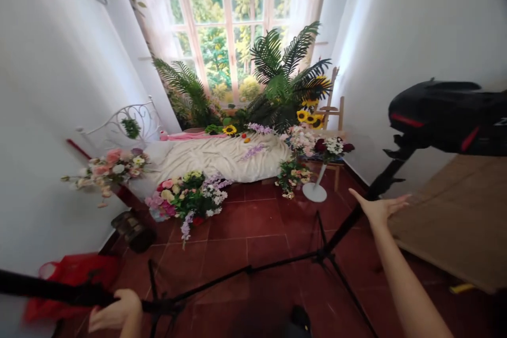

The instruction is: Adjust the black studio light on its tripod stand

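Observation:
At the lower left, my left hand is beside a black stand pole, its palm near the pole and its fingers apart, not wrapped round it. Over on the right, my right hand has thumb and fingers spread next to another black stand, gripping nothing. A black studio light with red trim tops this right stand. The legs of both stands rest on the red tiled floor and meet near the middle.
Ahead, a bed with a cream cloth stands before a bright window. Around it are flower bunches, palm leaves and a white round-based stand. A red bag lies left; a brown panel leans right.

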